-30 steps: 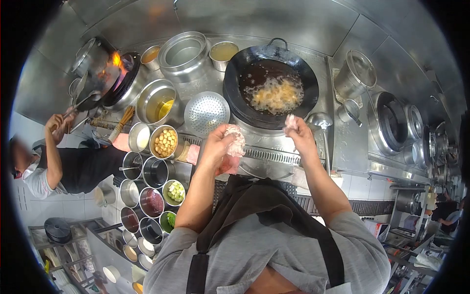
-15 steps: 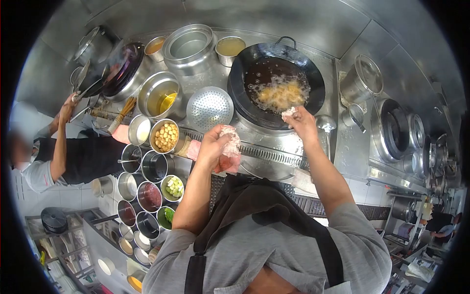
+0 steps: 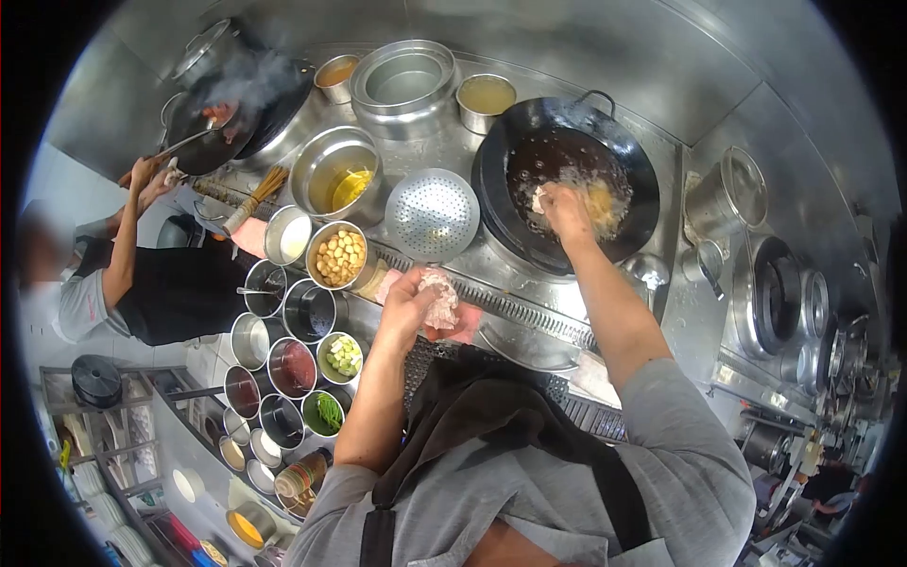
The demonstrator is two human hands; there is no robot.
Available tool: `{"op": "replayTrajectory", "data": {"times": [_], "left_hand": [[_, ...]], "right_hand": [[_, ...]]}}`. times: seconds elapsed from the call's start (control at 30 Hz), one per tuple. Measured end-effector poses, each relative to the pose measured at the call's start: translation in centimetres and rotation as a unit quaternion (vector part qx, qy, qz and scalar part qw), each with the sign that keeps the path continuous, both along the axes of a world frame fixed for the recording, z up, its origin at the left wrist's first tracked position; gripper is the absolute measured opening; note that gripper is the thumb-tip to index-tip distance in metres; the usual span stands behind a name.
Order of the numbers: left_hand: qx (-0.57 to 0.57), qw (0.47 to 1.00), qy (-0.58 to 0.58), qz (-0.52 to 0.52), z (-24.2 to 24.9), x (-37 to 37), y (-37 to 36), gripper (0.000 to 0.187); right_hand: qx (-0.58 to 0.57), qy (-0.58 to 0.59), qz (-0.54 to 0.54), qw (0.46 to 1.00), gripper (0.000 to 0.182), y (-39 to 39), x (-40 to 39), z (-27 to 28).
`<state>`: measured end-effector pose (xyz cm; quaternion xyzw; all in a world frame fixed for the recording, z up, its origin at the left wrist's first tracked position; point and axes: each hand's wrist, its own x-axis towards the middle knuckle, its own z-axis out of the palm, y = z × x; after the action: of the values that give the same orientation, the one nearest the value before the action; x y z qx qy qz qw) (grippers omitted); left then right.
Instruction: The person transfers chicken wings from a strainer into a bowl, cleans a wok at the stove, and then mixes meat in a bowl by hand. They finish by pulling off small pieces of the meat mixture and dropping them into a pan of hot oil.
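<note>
My left hand (image 3: 408, 307) is closed around a clump of pale, flour-coated pieces (image 3: 438, 300), which look like raw meat, in front of the stove edge. My right hand (image 3: 567, 213) reaches over the large black wok (image 3: 638, 156), pinching a small coated piece (image 3: 539, 199) just above the dark oil (image 3: 557, 156). Bubbles and froth surround golden frying pieces (image 3: 605, 203), partly hidden behind that hand. A pink cloth (image 3: 465, 326) lies under the left hand's clump. Left of the wok rests a round perforated strainer (image 3: 432, 214).
Steel pots, including one with yellow oil (image 3: 333, 175), stand behind and left. A pot of round, pale-brown pieces (image 3: 337, 257) sits near my left hand, beside several containers of ingredients. A ladle (image 3: 647, 270) lies right of the wok. A co-worker (image 3: 170, 283) handles a smoking wok (image 3: 217, 123) at left.
My right hand has moved from the wok's near rim out over the oil with a coated piece. My left hand keeps its clump. The co-worker's wok shows more smoke. The view has shifted slightly.
</note>
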<state>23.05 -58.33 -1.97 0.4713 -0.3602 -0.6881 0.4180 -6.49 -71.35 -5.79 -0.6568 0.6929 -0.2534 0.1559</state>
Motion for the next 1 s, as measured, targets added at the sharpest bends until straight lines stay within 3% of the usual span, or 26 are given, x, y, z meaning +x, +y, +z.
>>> {"op": "replayTrajectory", "data": {"times": [0.2, 0.43, 0.57, 0.67, 0.73, 0.87, 0.93, 1.0], "left_hand": [[-0.011, 0.999, -0.006, 0.045, -0.9, 1.1, 0.8, 0.017], [-0.009, 0.999, 0.011, 0.051, -0.8, 1.8, 0.9, 0.015], [-0.014, 0.999, 0.017, 0.036, 0.1, 0.8, 0.4, 0.012], [-0.014, 1.000, 0.008, 0.017, 0.5, 0.1, 0.5, 0.011], [-0.008, 1.000, -0.006, 0.008, 0.8, 0.1, 0.4, 0.011], [-0.013, 0.999, 0.024, 0.025, 1.6, -0.2, 1.0, 0.012], [0.015, 0.994, 0.072, 0.075, 1.5, -0.4, 0.7, 0.013], [0.032, 0.993, 0.091, 0.065, 2.8, -0.7, 0.4, 0.014]], "right_hand": [[-0.011, 0.037, 0.046, 0.998, 0.039, -4.5, 1.3, -0.9], [-0.171, -0.022, 0.068, 0.983, 0.036, -6.5, -0.5, 2.7], [-0.161, -0.039, 0.036, 0.986, 0.034, -5.8, -0.5, 5.8], [-0.137, 0.058, 0.102, 0.984, 0.034, -6.7, -0.9, 4.5], [-0.151, 0.044, 0.090, 0.983, 0.032, -6.0, 0.0, 6.6], [-0.231, -0.059, 0.092, 0.967, 0.029, -0.3, 0.2, 13.2], [-0.139, -0.214, 0.050, 0.966, 0.029, 4.2, 0.3, 14.3], [-0.165, -0.213, 0.108, 0.957, 0.029, 8.0, 0.9, 13.0]]}}
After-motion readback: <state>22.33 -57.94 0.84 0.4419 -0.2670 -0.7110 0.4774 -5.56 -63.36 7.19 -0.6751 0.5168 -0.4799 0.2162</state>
